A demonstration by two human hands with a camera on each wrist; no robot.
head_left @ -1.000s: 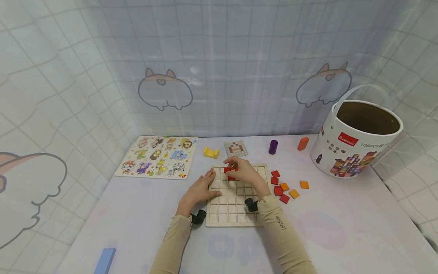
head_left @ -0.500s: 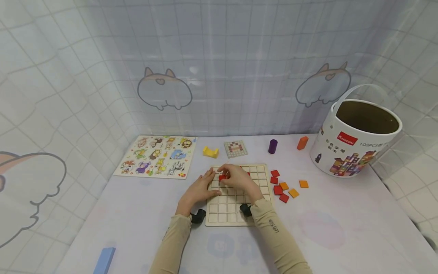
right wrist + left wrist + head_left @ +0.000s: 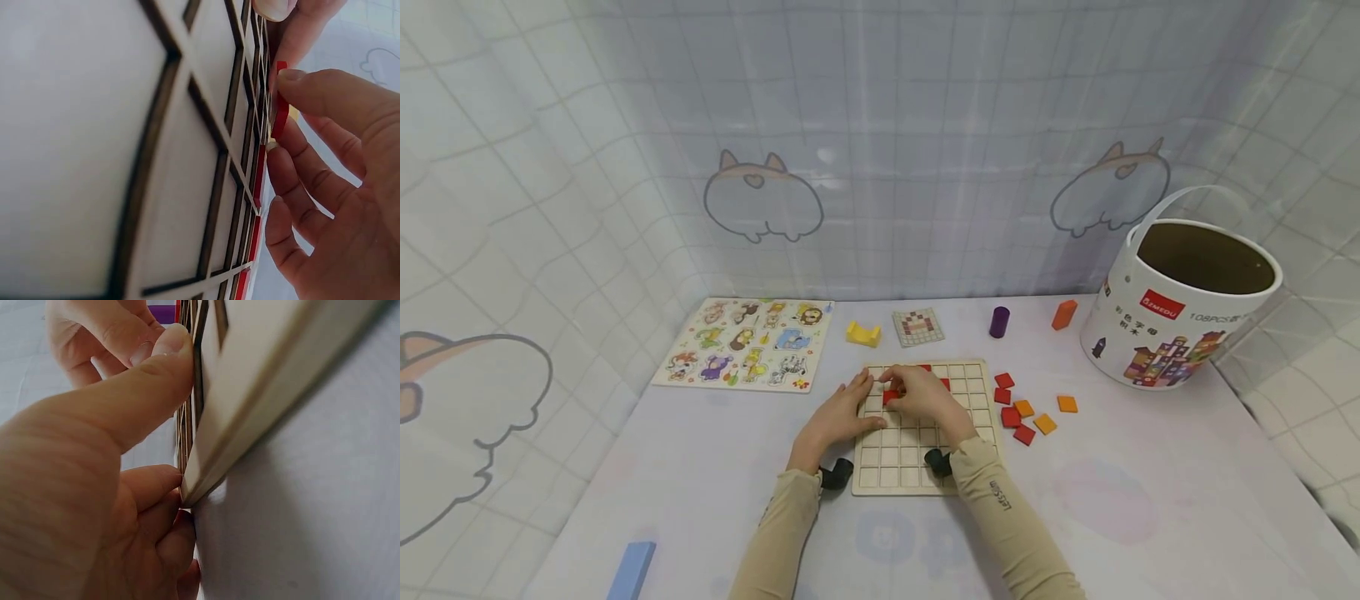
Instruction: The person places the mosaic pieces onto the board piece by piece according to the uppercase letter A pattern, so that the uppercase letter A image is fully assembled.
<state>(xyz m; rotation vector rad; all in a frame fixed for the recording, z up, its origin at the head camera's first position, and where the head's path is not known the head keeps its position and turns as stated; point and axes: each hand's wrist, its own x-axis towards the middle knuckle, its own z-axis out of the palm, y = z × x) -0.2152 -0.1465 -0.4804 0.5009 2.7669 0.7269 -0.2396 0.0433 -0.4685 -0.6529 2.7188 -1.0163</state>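
A wooden grid board (image 3: 904, 467) lies in front of me. My left hand (image 3: 844, 410) rests on its left edge, and in the left wrist view the thumb (image 3: 150, 375) presses flat against the board (image 3: 262, 387). My right hand (image 3: 925, 397) hovers over the upper left cells and pinches a red square tile (image 3: 891, 397) between thumb and fingers. The right wrist view shows the red tile (image 3: 280, 106) tilted at the grid (image 3: 187, 156), close to other red tiles (image 3: 259, 178) set in cells. Two more red tiles (image 3: 944, 384) sit near the board's top.
Loose red tiles (image 3: 1010, 417) and orange tiles (image 3: 1043, 423) lie right of the board. Behind it are a pattern card (image 3: 917, 326), yellow block (image 3: 862, 334), purple cylinder (image 3: 998, 322) and orange block (image 3: 1063, 314). A white bucket (image 3: 1157, 333) stands far right, an animal puzzle (image 3: 747, 343) left, a blue block (image 3: 630, 571) near left.
My right hand has carried the red tile left and toward me, from the board's top middle down to the upper left cells. The left hand has stayed on the board's edge.
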